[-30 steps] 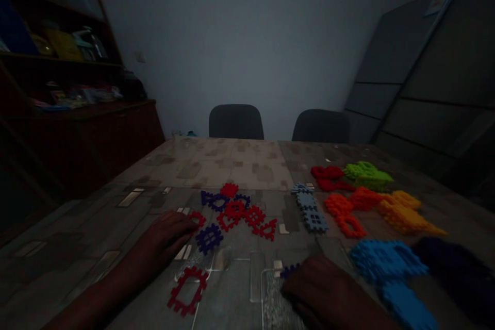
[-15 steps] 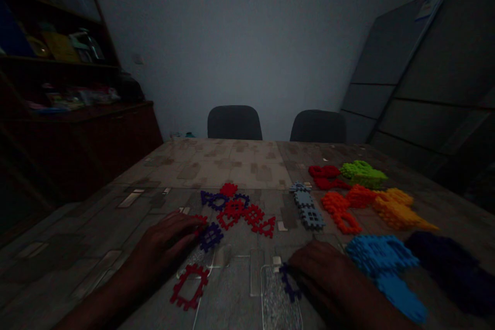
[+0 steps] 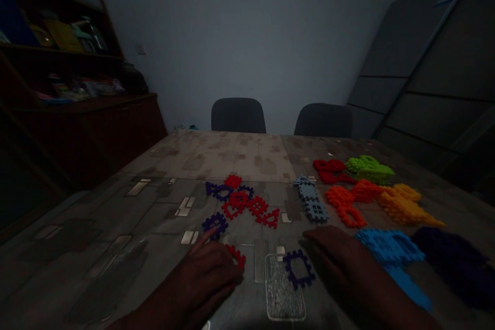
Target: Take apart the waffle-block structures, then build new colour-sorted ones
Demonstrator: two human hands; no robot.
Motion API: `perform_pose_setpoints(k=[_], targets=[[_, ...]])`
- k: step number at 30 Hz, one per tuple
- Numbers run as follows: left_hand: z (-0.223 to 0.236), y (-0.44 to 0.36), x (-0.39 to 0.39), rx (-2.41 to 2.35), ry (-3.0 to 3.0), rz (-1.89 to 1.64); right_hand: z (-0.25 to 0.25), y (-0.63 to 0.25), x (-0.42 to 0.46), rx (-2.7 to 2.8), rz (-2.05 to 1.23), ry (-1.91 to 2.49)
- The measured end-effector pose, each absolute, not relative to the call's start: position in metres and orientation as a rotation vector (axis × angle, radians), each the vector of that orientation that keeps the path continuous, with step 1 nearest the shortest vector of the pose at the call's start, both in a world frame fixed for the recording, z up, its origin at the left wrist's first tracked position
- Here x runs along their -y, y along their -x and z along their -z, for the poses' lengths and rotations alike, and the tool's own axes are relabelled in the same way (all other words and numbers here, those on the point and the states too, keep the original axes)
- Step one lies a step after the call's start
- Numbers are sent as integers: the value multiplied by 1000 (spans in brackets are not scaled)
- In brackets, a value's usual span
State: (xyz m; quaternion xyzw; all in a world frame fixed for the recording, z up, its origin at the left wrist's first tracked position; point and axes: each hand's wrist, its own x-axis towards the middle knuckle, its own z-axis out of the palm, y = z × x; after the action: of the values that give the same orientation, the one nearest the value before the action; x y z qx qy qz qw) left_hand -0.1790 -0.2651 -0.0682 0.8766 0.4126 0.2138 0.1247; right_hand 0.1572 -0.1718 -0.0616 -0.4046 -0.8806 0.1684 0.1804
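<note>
The purple square frame (image 3: 299, 269) lies flat on the surface (image 3: 247, 160) in the head view, between the two hands and just beside the fingers of the right hand (image 3: 342, 258). The hands are well apart from each other. The right hand is palm down with its fingers extended, and no piece shows in its grasp. The left hand (image 3: 211, 270) is bent over a red toothed piece (image 3: 238, 257), covering most of it; whether the fingers grip it or only rest on it, I cannot tell. Its index finger reaches to the near edge of a purple window piece (image 3: 215, 225), just beyond the hand. Farther beyond the left hand, a loose cluster of red pieces (image 3: 257, 206) and purple pieces (image 3: 223, 193) lies close together, partly overlapping. Beyond the right hand, a row of grey pieces (image 3: 309, 193) runs away from it. To the right of that row are orange pieces (image 3: 342, 203) and yellow pieces (image 3: 404, 205), with a dark red pile (image 3: 328, 167) and a green pile (image 3: 369, 167) farther off. Light blue pieces (image 3: 390, 246) lie just right of the right hand, and a dark blue pile (image 3: 450, 258), dim and blurred, lies beyond them to the right.
</note>
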Motion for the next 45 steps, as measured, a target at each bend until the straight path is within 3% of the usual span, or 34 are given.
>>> perform_pose_setpoints(k=[7, 12, 23, 45], targets=[[78, 177, 264, -1173, -2534, -731, 62, -144, 181, 2610, -606, 1073], [72, 202, 251, -1493, -2475, -883, 73, -150, 183, 2701, -562, 1031], [93, 248, 230, -1598, -2343, -739, 79, -159, 180, 2769, -593, 1059], [101, 235, 222, -1727, -2144, -910, 84, -126, 186, 2788, -174, 985]])
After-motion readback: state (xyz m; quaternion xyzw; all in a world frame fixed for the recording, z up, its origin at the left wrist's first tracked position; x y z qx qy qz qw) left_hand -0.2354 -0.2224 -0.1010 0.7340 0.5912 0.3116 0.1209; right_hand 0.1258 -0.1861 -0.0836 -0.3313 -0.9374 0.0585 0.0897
